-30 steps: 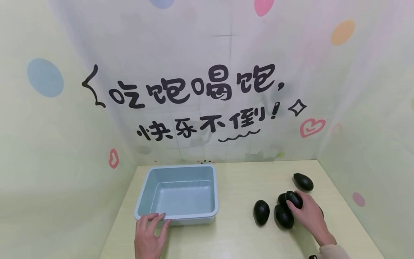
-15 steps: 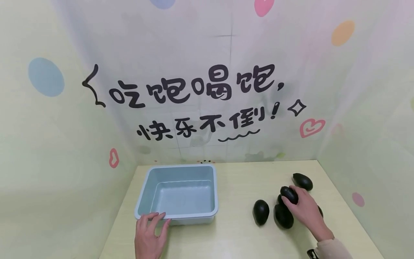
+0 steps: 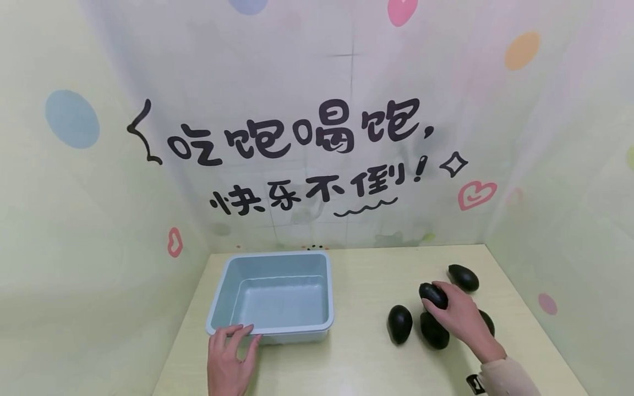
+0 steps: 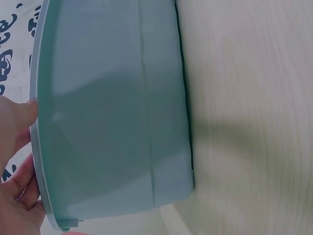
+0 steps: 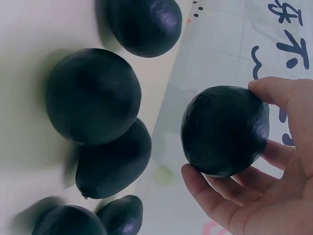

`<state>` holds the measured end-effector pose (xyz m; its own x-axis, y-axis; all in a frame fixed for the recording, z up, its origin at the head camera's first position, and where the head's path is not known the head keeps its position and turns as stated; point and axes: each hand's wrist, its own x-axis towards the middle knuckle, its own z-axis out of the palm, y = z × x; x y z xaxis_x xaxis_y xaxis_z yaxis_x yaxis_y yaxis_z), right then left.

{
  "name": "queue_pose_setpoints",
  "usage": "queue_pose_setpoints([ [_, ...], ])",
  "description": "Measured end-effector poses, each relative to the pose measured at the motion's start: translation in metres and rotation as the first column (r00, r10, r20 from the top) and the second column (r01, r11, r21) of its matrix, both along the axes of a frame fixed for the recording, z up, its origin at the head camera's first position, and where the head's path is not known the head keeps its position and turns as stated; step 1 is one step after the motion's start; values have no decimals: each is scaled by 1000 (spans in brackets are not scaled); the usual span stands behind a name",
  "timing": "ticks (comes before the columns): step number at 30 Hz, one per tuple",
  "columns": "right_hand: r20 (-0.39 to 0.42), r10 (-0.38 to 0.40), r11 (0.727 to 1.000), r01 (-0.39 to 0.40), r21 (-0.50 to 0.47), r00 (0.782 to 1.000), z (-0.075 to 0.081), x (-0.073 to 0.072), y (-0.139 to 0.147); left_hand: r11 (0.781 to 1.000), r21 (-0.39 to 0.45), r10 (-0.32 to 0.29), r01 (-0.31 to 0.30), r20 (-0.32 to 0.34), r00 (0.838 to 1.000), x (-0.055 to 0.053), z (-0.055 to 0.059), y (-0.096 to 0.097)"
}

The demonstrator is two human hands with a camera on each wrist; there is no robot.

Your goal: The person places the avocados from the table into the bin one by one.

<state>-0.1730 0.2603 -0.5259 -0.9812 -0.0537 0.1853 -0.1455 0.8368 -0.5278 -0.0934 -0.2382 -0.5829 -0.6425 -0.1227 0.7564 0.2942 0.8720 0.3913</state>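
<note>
In the head view my right hand (image 3: 458,313) grips a dark, almost black avocado (image 3: 433,296) between thumb and fingers. The right wrist view shows this held avocado (image 5: 225,131) raised apart from the others. Under and beside that hand lie an avocado (image 3: 435,331), another avocado (image 3: 400,325) to its left, and a partly hidden avocado (image 3: 487,322) behind the wrist. My left hand (image 3: 230,357) holds the near rim of a light blue plastic bin (image 3: 329,297) at its left corner. Its thumb (image 4: 24,113) meets the rim in the left wrist view, fingers passing behind.
A further avocado (image 3: 464,278) lies toward the back right of the pale wooden table (image 3: 361,291). Printed fabric walls (image 3: 307,82) with black lettering enclose the back and both sides. The bin's floor (image 3: 283,302) is bare.
My right hand has moved left and slightly away from me with the avocado, uncovering more of the one behind the wrist. My left hand and the bin stay put.
</note>
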Motion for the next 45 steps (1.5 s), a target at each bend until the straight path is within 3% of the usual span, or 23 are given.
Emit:
queue_pose_setpoints([
  [45, -5, 77, 996, -78, -32, 997, 25, -8, -25, 999, 36, 31, -34, 64, 997, 3, 5, 5],
])
